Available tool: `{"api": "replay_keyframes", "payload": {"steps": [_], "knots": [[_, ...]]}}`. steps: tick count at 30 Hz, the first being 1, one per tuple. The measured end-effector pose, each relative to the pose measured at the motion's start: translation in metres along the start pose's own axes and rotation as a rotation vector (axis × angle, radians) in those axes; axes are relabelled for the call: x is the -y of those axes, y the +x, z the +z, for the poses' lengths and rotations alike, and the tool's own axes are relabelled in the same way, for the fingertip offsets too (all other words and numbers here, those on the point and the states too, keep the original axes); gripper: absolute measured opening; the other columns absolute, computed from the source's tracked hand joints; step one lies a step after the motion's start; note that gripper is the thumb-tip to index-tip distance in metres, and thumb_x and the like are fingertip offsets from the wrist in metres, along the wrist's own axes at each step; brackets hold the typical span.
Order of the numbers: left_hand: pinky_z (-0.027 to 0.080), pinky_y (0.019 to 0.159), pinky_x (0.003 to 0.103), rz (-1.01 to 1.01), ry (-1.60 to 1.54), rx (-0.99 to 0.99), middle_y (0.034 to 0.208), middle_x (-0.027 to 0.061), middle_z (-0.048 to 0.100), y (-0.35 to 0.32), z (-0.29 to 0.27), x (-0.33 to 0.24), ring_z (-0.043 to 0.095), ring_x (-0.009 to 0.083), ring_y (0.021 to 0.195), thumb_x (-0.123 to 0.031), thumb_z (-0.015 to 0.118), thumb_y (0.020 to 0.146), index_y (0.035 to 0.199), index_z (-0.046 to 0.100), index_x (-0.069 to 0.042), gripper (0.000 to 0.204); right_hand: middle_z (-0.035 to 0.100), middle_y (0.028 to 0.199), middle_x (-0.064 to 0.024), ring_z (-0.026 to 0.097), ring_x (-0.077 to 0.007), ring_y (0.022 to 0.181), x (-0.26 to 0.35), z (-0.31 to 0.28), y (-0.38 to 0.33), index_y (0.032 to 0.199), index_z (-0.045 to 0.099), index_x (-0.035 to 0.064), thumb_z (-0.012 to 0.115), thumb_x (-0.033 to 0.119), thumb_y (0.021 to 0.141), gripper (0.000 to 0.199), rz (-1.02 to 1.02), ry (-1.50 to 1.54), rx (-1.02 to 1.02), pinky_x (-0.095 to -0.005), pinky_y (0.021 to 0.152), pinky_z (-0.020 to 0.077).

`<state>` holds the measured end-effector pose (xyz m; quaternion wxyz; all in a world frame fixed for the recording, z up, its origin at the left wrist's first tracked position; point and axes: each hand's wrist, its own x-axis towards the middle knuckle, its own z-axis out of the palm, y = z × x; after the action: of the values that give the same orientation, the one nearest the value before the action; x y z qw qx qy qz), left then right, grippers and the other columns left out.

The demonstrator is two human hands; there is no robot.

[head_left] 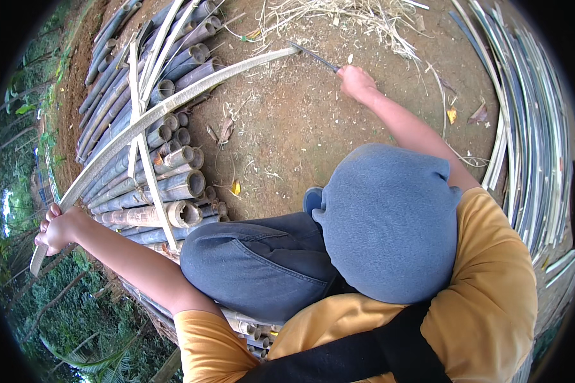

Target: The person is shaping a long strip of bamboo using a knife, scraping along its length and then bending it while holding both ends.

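My left hand (59,228) grips the near end of a long, pale split bamboo strip (166,108) that arcs up and to the right over a pile of bamboo poles. My right hand (355,82) is stretched forward and holds a long dark knife (313,55). The blade's tip meets the far end of the strip. I sit with a bent knee in blue jeans (255,262) between my arms, and a grey cap hides part of the ground.
A stack of cut bamboo poles (153,166) lies at the left, open ends toward me. Several long split bamboo strips (530,127) curve along the right. Dry shavings (338,19) litter the bare brown earth ahead. Green vegetation lies at the far left.
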<state>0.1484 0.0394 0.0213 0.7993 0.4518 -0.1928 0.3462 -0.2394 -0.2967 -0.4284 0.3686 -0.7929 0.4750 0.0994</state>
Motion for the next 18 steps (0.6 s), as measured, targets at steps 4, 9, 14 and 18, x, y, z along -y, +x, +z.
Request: {"api": "replay_keyframes", "payload": {"steps": [4,9,14,18], "knots": [[0.028,0.046,0.035,0.011,0.085,-0.083,0.075,0.0034,0.037,-0.041,0.030,-0.011,0.027,0.0182,0.055,-0.028,0.039,0.106,0.107,0.033,-0.009,0.020,0.067,0.096,-0.0129,0.068,-0.0266,0.085,0.009,-0.017,0.011,0.112,0.063,0.0090,0.046,0.028,0.104,0.027,-0.034,-0.033,0.003,-0.0444,0.075,0.0558],[0.028,0.046,0.035,-0.014,-0.007,0.004,0.075,0.0036,0.037,-0.001,0.008,-0.002,0.027,0.0185,0.055,-0.029,0.040,0.106,0.109,0.033,-0.009,0.021,0.069,0.107,-0.0155,0.068,-0.0297,0.098,-0.003,0.004,0.001,0.113,0.064,0.0089,0.048,0.024,0.102,0.025,0.045,0.095,-0.010,-0.0449,0.084,0.0543],[0.032,0.046,0.033,0.014,0.060,-0.063,0.076,0.0035,0.037,-0.037,0.019,-0.013,0.031,0.0174,0.056,-0.021,0.045,0.105,0.116,0.031,-0.012,0.020,0.068,0.107,-0.0193,0.066,-0.0364,0.102,0.001,-0.005,-0.006,0.111,0.063,0.0068,0.049,0.027,0.100,0.026,0.060,0.128,-0.012,-0.0484,0.088,0.0512],[0.032,0.045,0.033,-0.014,0.045,-0.035,0.076,0.0035,0.037,-0.036,0.017,-0.015,0.032,0.0168,0.055,-0.018,0.046,0.104,0.119,0.029,-0.013,0.023,0.068,0.104,-0.0215,0.066,-0.0382,0.099,0.012,0.011,-0.024,0.105,0.062,0.0060,0.048,0.026,0.100,0.025,0.054,0.235,-0.010,-0.0491,0.086,0.0508]]}}
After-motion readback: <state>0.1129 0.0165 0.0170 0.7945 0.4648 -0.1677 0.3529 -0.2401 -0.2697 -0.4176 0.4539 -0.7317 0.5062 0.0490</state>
